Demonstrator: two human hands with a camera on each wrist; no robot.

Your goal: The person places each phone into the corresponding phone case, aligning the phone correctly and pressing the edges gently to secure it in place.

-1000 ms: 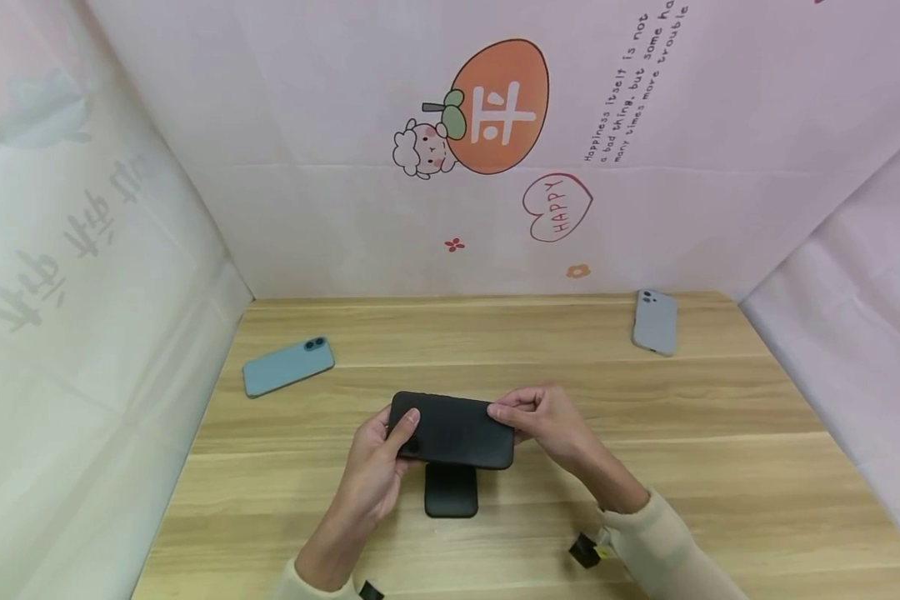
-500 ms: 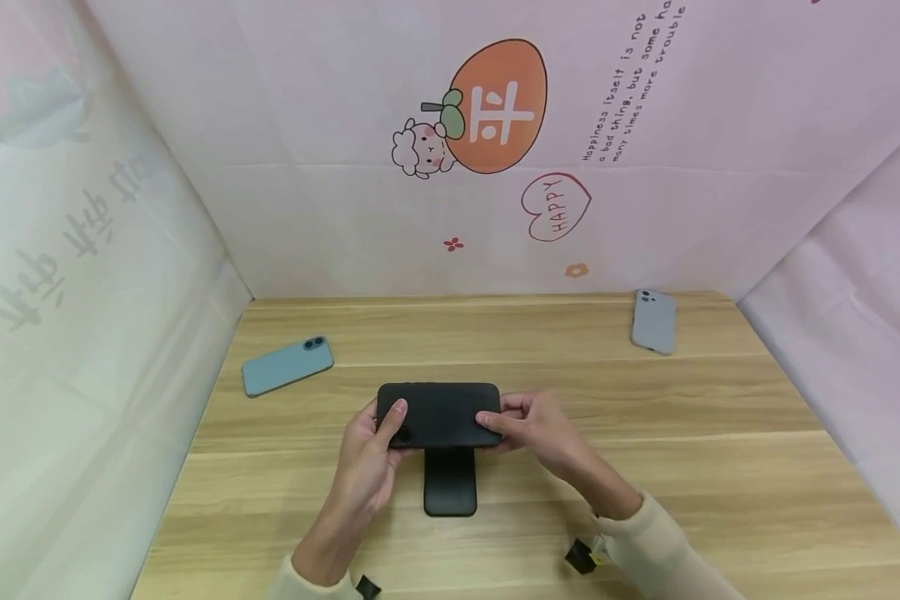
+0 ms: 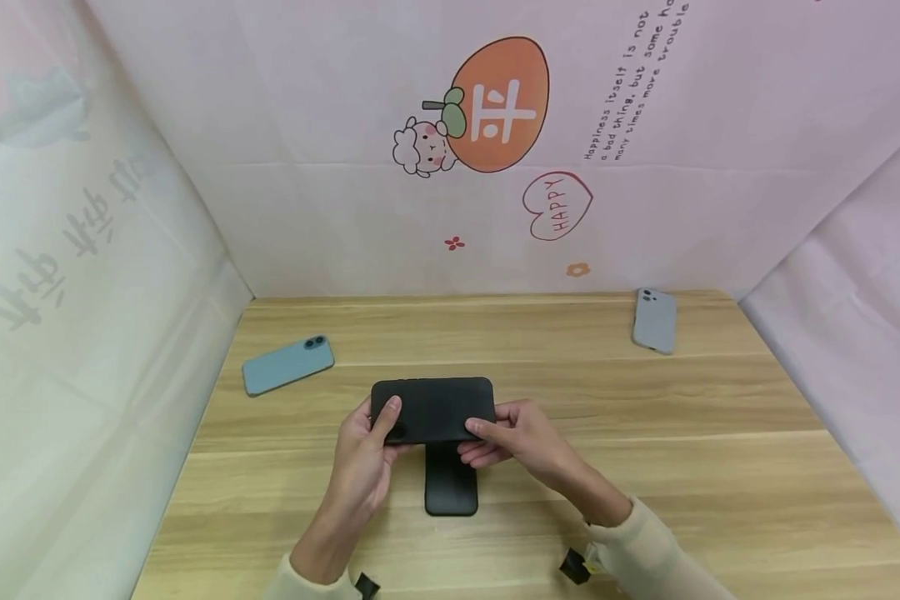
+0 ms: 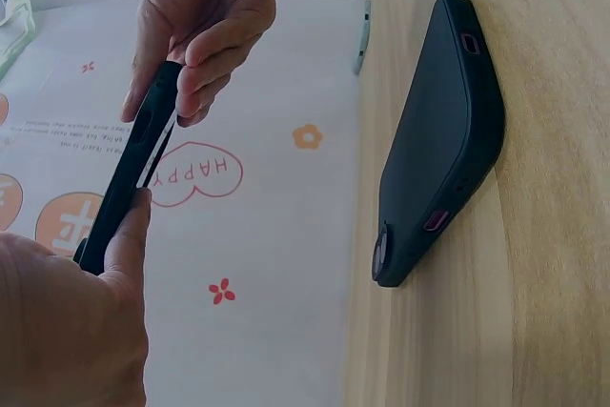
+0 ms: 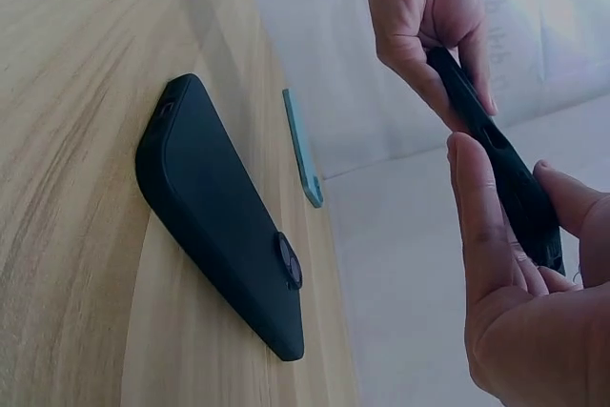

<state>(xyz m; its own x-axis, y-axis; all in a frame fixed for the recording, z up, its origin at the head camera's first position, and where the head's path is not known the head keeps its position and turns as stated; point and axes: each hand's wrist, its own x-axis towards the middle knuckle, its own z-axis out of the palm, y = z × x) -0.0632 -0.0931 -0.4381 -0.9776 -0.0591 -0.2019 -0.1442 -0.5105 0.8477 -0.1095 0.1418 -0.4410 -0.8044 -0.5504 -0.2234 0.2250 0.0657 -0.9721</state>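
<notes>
A black phone (image 3: 433, 408) is held sideways above the table, its camera corner at the lower left. My left hand (image 3: 360, 462) grips the left end, thumb on top and fingers beneath. At the other end my right hand (image 3: 528, 437) pinches it between thumb and fingers. Edge-on in the left wrist view, the held phone (image 4: 133, 169) shows a thin pale strip along one side. Under it on the table lies a second black phone (image 3: 451, 487), partly covered in the head view. Its raised camera ring (image 5: 289, 259) shows in the right wrist view.
A light blue phone (image 3: 288, 367) lies at the left of the wooden table (image 3: 720, 483). Near the back right edge is a pale grey-blue phone (image 3: 654, 322). White printed cloth (image 3: 330, 225) walls the back and both sides.
Both hands have carried the held phone a little left and away from me, and it has turned from slightly slanted to nearly level. The right hand's lower fingers now show below its edge.
</notes>
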